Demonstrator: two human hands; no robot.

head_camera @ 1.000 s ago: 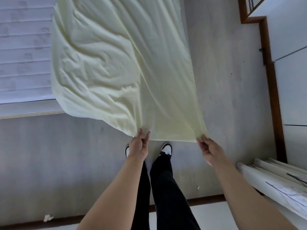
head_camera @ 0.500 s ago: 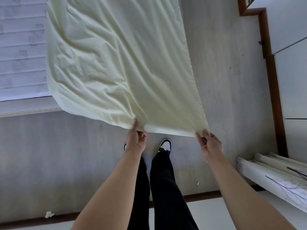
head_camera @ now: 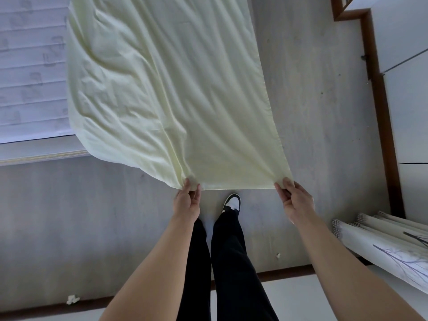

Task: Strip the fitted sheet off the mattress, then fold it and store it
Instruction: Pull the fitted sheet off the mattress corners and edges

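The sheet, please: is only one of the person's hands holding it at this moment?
No, both hold it: the left hand and the right hand each pinch a corner of the sheet.

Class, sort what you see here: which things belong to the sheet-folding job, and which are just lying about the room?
Part of the job:
pale yellow sheet
left hand, pinching its near edge
right hand, pinching the near corner
mattress

Just lying about:
rolled papers
paper scrap on the floor
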